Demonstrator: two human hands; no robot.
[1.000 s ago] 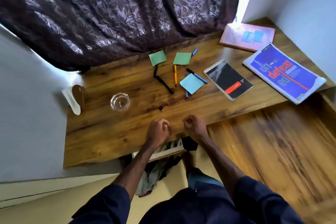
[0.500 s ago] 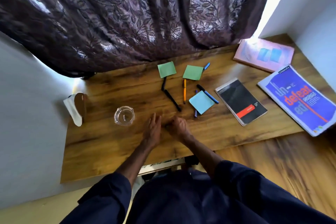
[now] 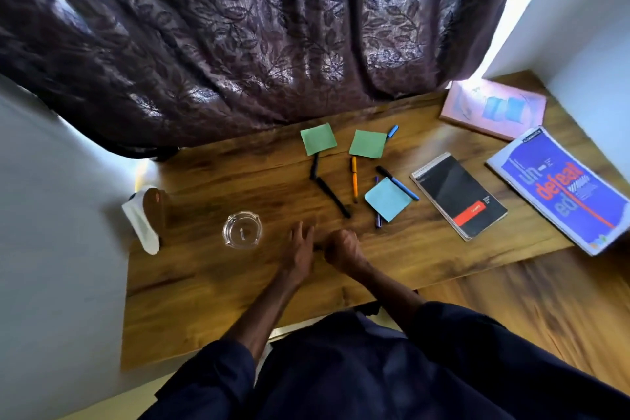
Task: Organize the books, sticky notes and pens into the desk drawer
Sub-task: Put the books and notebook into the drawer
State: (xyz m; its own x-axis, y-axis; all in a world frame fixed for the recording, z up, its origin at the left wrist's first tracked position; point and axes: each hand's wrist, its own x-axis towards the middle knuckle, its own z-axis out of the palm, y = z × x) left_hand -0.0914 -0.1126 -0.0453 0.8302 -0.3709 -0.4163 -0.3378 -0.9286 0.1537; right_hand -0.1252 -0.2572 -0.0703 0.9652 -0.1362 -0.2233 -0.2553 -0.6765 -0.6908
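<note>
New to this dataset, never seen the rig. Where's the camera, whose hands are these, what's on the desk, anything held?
No robot here: a person wears one wide-angle head camera looking down at their own hands. The left hand rests open on the brown wooden desk; the right hand is curled in a fist, nothing visibly held. On the desk: two green square sticky notes, a light blue sticky note, several scattered pens, a black notepad with a red label, a blue book, a pink book and a clear glass ashtray.
</note>
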